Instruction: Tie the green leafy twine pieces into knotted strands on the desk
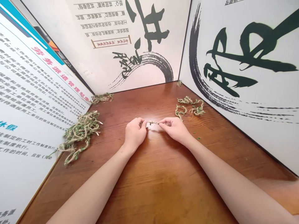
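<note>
A short stretch of twine with small green leaves [153,123] spans the gap between my two hands, just above the wooden table. My left hand [136,132] pinches one end of it between thumb and fingertips. On the other side, my right hand [174,128] grips the opposite end in the same pinch. How much twine is tucked inside the fingers is hidden. Left of my left hand lies a large tangled heap of leafy twine [80,133]. Beyond my right hand sit smaller loose coils of leafy twine [197,109].
Printed boards enclose the brown wooden table [149,186]: a text board [30,93] at left, a calligraphy board [93,62] at back, another board [245,77] at right. A small bunch of twine [102,98] lies in the back left corner. Green leaf bits [198,138] lie near my right wrist.
</note>
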Available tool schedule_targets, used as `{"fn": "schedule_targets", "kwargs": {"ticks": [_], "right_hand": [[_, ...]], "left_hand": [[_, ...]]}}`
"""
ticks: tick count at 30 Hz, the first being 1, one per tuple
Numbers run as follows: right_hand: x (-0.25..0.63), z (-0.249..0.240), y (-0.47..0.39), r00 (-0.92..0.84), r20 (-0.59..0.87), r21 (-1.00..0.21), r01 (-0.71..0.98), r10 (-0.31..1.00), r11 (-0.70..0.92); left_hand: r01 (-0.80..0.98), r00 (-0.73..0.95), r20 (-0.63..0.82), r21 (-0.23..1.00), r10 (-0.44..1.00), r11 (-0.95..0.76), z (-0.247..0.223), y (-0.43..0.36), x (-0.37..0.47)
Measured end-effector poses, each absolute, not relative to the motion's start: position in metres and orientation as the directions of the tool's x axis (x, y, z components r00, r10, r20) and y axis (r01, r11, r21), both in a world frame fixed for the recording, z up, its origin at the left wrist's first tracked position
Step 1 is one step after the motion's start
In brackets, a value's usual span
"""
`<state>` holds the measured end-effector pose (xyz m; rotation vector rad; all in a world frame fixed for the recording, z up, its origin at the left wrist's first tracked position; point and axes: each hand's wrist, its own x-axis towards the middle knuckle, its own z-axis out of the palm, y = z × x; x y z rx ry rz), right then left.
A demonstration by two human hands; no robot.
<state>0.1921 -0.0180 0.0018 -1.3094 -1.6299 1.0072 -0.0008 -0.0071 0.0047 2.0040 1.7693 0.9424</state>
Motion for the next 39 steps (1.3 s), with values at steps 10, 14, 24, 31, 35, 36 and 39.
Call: {"fn": "schedule_targets", "kwargs": {"ticks": [10,14,24,31,35,36,39], "right_hand": [[0.187,-0.01,-0.02,-0.165,0.243,-0.854,0.432,0.956,0.291],[0.186,-0.01,-0.022,-0.186,0.249,-0.847,0.435,0.951,0.307],[0.187,-0.002,-0.028,-0.086,0.295,-0.78,0.553,0.952,0.292],[0.188,-0.003,-0.027,-0.03,0.328,-0.783,0.55,0.944,0.289],[0.188,-0.003,-0.026,0.002,0.33,-0.806,0.521,0.944,0.281],[0.188,-0.003,-0.026,0.006,0.328,-0.81,0.517,0.945,0.277],[0.187,-0.004,-0.025,0.009,0.328,-0.807,0.524,0.945,0.274]], "left_hand": [[0.768,0.406,0.621,0.165,0.671,-0.618,0.008,-0.023,0.005],[0.716,0.517,0.549,0.142,0.657,-0.683,-0.003,-0.014,0.003],[0.749,0.379,0.448,0.365,0.81,-0.553,-0.011,-0.007,0.0],[0.79,0.127,0.309,0.543,0.942,-0.284,0.0,-0.008,0.001],[0.762,0.048,0.307,0.604,0.95,-0.234,0.005,-0.01,0.001],[0.761,0.027,0.311,0.61,0.95,-0.222,0.006,-0.01,0.001],[0.754,-0.019,0.331,0.625,0.944,-0.203,0.007,-0.011,0.002]]}}
